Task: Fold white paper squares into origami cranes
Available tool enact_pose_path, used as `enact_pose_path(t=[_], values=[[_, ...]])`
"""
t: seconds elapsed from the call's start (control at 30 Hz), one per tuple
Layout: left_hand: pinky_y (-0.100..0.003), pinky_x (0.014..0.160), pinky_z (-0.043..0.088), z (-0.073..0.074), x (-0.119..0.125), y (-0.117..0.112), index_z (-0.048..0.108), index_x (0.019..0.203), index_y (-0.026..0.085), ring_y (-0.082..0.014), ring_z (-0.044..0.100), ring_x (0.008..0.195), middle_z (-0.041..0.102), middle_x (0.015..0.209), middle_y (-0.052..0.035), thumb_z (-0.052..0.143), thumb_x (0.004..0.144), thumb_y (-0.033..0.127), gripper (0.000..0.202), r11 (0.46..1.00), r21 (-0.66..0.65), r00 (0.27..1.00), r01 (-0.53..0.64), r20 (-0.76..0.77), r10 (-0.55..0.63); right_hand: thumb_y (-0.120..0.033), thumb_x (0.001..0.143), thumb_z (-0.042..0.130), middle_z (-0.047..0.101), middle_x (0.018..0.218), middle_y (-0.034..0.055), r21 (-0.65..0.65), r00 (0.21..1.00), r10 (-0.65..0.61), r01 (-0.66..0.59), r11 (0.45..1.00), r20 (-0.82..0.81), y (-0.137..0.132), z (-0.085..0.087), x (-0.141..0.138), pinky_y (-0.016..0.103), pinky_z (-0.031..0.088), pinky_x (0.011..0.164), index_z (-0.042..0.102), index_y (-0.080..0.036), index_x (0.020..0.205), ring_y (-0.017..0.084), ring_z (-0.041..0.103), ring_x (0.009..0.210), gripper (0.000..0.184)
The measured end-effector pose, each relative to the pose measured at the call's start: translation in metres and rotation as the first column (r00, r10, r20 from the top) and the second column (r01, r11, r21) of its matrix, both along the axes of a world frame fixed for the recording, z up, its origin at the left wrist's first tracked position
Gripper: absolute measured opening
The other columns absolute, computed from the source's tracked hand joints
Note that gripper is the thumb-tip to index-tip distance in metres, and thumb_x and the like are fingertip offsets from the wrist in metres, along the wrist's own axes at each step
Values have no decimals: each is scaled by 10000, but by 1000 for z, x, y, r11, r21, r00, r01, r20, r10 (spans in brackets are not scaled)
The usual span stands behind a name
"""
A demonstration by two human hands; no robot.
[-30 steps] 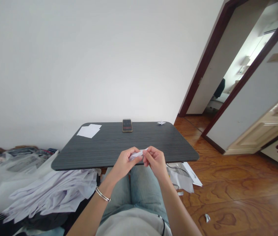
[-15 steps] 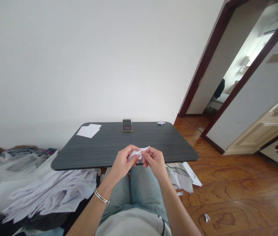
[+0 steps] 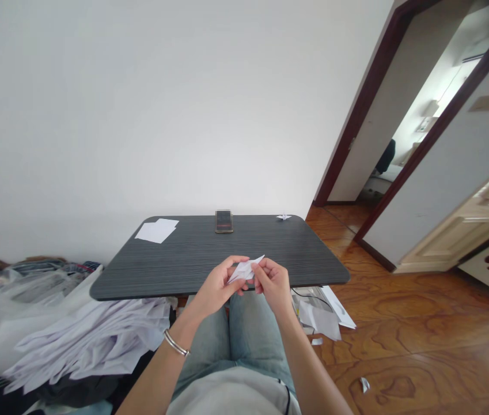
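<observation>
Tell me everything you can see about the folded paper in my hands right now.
The paper is small, white and folded, with slanted edges, faint creases and a sharp tip pointing up and away to the right. It is tilted, its left end lower in the picture. The left hand holds its left part, thumb along the near edge; the right hand pinches its right part, below the tip. It shows against the table, close to the near edge. The layers are too small to count.

2 hnds (image 3: 217,285), 1 tbl (image 3: 175,259), 1 ph (image 3: 223,219)
</observation>
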State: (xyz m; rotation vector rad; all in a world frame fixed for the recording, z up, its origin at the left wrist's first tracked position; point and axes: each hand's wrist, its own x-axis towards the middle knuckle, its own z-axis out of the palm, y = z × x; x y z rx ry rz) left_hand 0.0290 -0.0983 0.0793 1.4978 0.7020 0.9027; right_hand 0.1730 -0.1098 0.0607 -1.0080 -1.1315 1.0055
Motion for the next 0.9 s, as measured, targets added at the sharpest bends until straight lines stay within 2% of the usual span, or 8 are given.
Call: enact_pose_path(t=[0.07,0.23,0.43,0.5,0.67,0.9], values=[[-234,586,478,-1,-1,2,443,1186,155,-146,607,714,648,855,-59,644,750,314,505,999,-35,999,17,28,-16,-444,742,620,467,395,-69,-15,1000,8,-8,1000,16,2,-1,3,161,284,309,496,-178,605,47,361,302,324],[-221,504,466,-3,3,6,526,1049,112,-141,591,609,595,644,-6,587,779,379,384,992,-73,993,-104,43,107,-417,737,627,478,403,-67,-21,998,17,-16,1000,57,2,2,4,162,298,320,518,-175,619,50,371,310,291],[-230,516,474,2,5,2,545,1045,109,-152,596,613,617,620,-13,575,781,372,374,984,-13,984,-176,15,176,-411,688,672,553,471,-45,-17,996,64,-63,998,62,-3,7,2,177,356,337,548,-173,667,63,422,331,270],[-233,538,481,4,5,-1,542,1068,112,-153,601,623,625,625,-14,566,792,363,374,981,33,981,-191,-6,192,-409,692,664,543,463,-49,-20,995,74,-73,997,63,-3,8,2,176,342,334,533,-176,654,60,411,324,270],[-234,561,477,5,5,-5,532,1101,121,-149,601,605,613,584,6,554,809,347,370,975,107,980,-192,-30,197,-423,706,636,457,378,-77,-14,996,63,-62,998,62,-2,9,2,170,254,317,496,-181,605,50,350,286,298],[-220,562,447,2,4,-5,521,1088,125,-121,570,564,608,584,12,529,829,303,315,978,106,984,-178,-14,180,-405,772,578,426,387,-82,27,994,76,-79,997,80,0,5,3,173,253,341,495,-182,614,48,337,304,286]])
